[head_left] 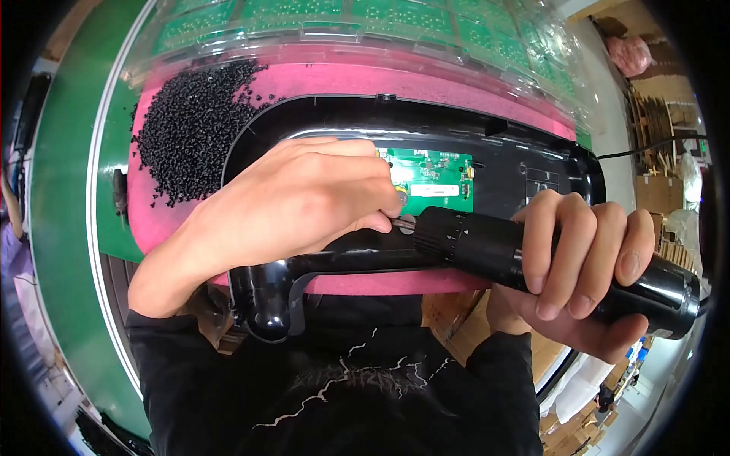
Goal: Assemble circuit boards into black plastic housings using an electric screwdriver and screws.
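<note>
My right hand (582, 258) is wrapped round a black electric screwdriver (487, 243), which lies slantwise with its bit pointing left. At the bit's tip, the fingers of my left hand (312, 194) are pinched together; whatever they hold there is hidden or too small to name. Beneath both hands lies a glossy black plastic housing (319, 114), open side up, with a short arm curving toward me at its left end. A green circuit board (437, 171) with a white label sits inside the housing, its left part covered by my left hand.
A heap of small black screws (194, 129) lies on the pink mat (144, 220) to the left. Clear plastic trays (334, 34) with several green circuit boards stand along the far side. A black cable (646, 147) runs off at the right. Cardboard boxes (660, 194) are stacked further right.
</note>
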